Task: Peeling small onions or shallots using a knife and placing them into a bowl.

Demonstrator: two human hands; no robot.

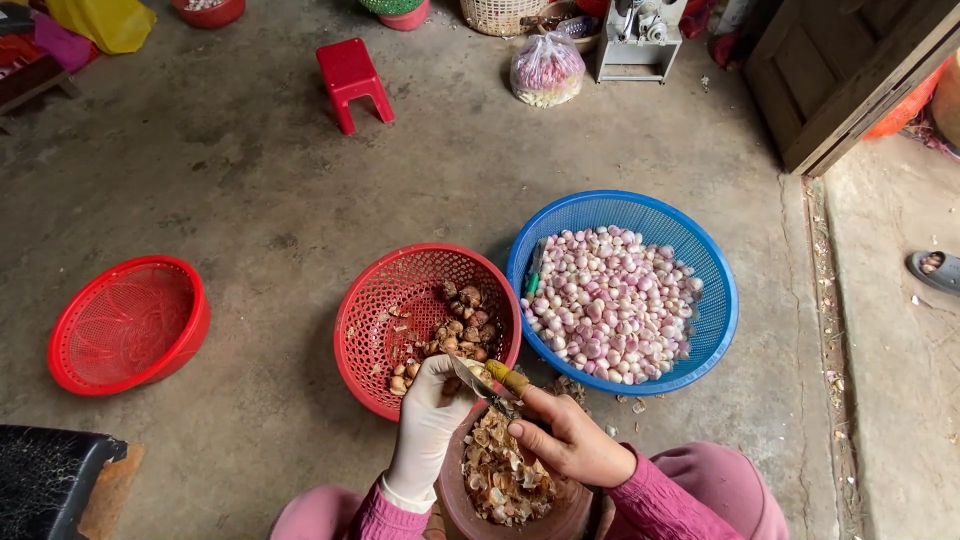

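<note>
Right hand, bare, pink sleeve: fingers closed round a small knife with a yellowish handle, blade pointing left toward the other hand. Left hand, white glove: fingers curled shut on a small piece at the blade tip; piece mostly hidden, can't tell exactly what it is. Both hands touching or nearly so, held just over the near rim of the middle red basket.

Directly below the hands: brown round bowl between the knees, filled with dry flaky peelings.

Middle red basket holds a small pile of brown unpeeled bulbs on its right side. Touching it on the right: blue basket, well filled with peeled pink-white cloves.

Further left, well apart: another red basket lying tilted on the concrete floor.

Far side: red plastic stool, tied clear bag of bulbs, grey metal machine frame just beside it. Sandal at right edge.
</note>
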